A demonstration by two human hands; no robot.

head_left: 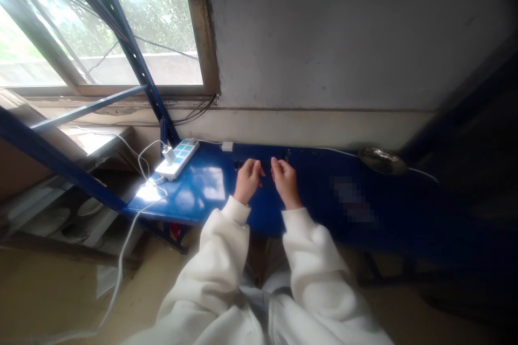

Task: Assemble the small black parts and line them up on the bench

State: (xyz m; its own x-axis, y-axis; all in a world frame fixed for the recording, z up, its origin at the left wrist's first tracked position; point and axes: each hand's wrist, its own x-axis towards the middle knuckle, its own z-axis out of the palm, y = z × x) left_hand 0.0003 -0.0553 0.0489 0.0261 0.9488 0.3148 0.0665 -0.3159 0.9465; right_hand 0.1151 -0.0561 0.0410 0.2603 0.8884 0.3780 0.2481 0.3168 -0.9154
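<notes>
My left hand (247, 179) and my right hand (285, 181) rest side by side on a blue table (202, 194), both in white sleeves. The fingers of each hand are curled and pinched round a small dark thing (265, 165) that lies between them near the table's back edge. It is too small and dark to name. A small red bit shows beside my left fingers.
A white power strip (178, 157) with a plugged charger and white cables lies at the table's left back corner. A metal bowl (382, 160) stands at the back right. Blue rack bars (121, 38) cross the window on the left. The wall is close behind.
</notes>
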